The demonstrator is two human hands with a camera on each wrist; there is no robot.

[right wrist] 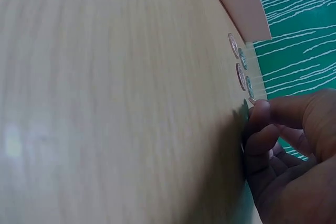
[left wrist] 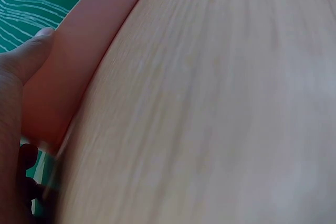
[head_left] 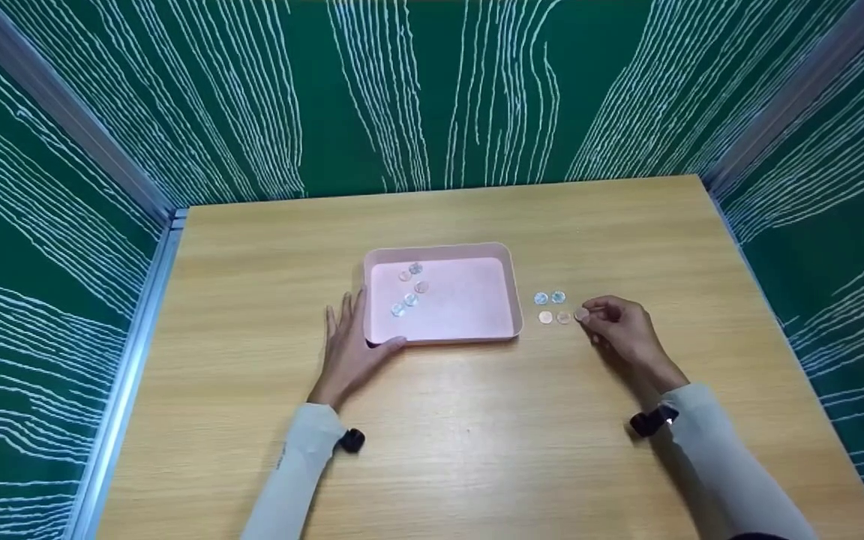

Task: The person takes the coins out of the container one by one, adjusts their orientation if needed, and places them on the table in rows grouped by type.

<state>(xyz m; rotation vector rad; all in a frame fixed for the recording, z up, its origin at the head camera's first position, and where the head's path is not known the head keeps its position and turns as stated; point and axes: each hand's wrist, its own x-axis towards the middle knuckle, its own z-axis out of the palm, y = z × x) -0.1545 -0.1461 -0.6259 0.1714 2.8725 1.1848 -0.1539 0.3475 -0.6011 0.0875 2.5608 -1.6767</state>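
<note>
A pink tray [head_left: 507, 262] sits mid-table with several coins [head_left: 410, 287] in its left half. My left hand [head_left: 349, 339] rests flat against the tray's front-left corner, thumb along the front wall [left wrist: 68, 72], fingers straight. Right of the tray lie several loose coins [head_left: 552, 307] on the wood. My right hand [head_left: 616, 322] pinches one coin [head_left: 581, 314] at the right end of that group; in the right wrist view the fingertips [right wrist: 258, 109] hold the coin [right wrist: 243, 111] at the table surface, with the other coins [right wrist: 239, 61] beyond it.
The wooden table [head_left: 477, 450] is enclosed by green walls with white lines on three sides. A metal rail [head_left: 132, 352] runs along the left edge. Both forearms wear light sleeves with small black wrist devices.
</note>
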